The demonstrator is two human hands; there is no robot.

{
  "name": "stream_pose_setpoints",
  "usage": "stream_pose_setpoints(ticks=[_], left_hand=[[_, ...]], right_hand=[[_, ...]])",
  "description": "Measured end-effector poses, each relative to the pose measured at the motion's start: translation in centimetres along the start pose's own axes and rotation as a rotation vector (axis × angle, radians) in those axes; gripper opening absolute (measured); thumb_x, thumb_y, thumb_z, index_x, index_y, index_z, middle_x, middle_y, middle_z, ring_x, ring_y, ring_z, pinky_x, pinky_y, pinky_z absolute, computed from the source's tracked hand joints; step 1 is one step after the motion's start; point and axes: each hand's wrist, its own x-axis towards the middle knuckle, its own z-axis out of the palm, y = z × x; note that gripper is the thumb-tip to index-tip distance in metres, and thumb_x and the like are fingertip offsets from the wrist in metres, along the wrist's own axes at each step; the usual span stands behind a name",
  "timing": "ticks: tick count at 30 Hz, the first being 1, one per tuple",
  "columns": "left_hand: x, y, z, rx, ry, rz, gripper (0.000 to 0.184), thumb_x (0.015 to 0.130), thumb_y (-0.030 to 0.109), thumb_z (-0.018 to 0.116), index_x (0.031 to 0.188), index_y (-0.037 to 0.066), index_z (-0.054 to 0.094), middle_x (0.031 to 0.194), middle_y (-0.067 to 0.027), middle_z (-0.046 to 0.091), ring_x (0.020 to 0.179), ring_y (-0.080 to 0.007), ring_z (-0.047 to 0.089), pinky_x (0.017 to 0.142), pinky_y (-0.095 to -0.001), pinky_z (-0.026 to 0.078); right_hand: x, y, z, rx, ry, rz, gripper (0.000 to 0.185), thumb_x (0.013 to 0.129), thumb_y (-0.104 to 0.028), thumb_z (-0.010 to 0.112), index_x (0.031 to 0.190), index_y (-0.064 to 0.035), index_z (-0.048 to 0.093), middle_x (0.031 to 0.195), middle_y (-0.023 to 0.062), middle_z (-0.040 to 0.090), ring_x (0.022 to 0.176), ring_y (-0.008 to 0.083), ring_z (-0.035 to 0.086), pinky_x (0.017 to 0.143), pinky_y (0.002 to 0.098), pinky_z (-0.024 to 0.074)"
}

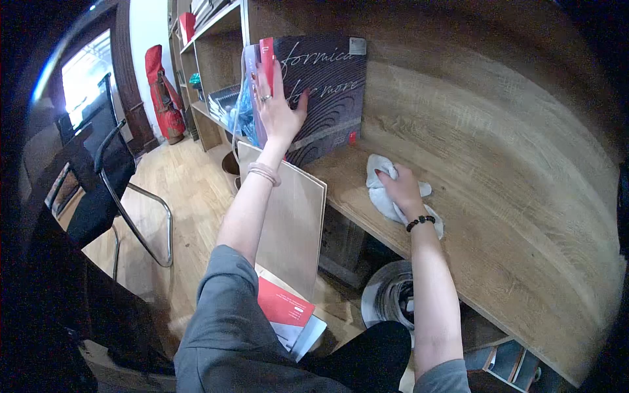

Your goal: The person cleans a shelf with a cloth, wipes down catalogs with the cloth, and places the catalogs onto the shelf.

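Observation:
My left hand (pixel 280 116) is raised with its fingers stretched out, against the red-and-purple edge of a large dark binder (pixel 324 98) lettered "formica for more". The binder stands upright on the wooden shelf (pixel 485 249), near its left end. My right hand (pixel 401 190) presses on a crumpled white cloth (pixel 379 196) lying on the same shelf, its fingers curled over it. Part of the cloth is hidden under the hand and wrist.
Below the shelf edge are a light wooden panel (pixel 288 229), red and white booklets (pixel 283 304) and a round bin (pixel 377 295). Shelving with blue plastic (pixel 242 114) stands behind my left hand. A black chair (pixel 105 196) and a red bag (pixel 164 98) are further left.

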Motion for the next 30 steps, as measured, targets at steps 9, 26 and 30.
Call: stream_pose_setpoints(ticks=[9,26,30], left_hand=[[1.4,0.3,0.3,-0.124,0.182,-0.429,0.102,0.069,0.044,0.075,0.139,-0.004,0.019,0.142,-0.0271,0.024,0.133,-0.0385,0.022,0.109,-0.0444,0.018],[-11.5,-2.8,-21.4,-0.19,0.05,-0.335,0.062,0.077,0.014,0.069,0.128,-0.002,0.038,0.134,-0.0227,0.037,0.126,-0.0348,0.036,0.104,-0.0412,0.03],[-21.4,-7.4,-28.5,0.223,-0.28,-0.394,0.057,0.079,0.02,0.067,0.126,0.0,0.043,0.128,-0.0241,0.044,0.122,-0.0342,0.041,0.102,-0.0393,0.032]], right_hand=[[0.0,-0.8,0.0,-0.008,0.052,-0.026,0.043,0.077,-0.035,0.062,0.102,0.0,0.062,0.095,0.0231,0.064,0.092,0.0368,0.061,0.081,0.0409,0.0466],[-7.9,-7.8,-2.7,0.097,0.51,-0.502,0.037,0.083,-0.003,0.054,0.12,-0.0061,0.055,0.114,0.0134,0.059,0.103,0.026,0.056,0.089,0.0323,0.0434],[-19.0,-7.7,1.7,0.306,0.434,-0.358,0.023,0.084,-0.002,0.056,0.107,-0.0011,0.061,0.109,0.0097,0.061,0.099,0.0198,0.057,0.09,0.0306,0.0423]])
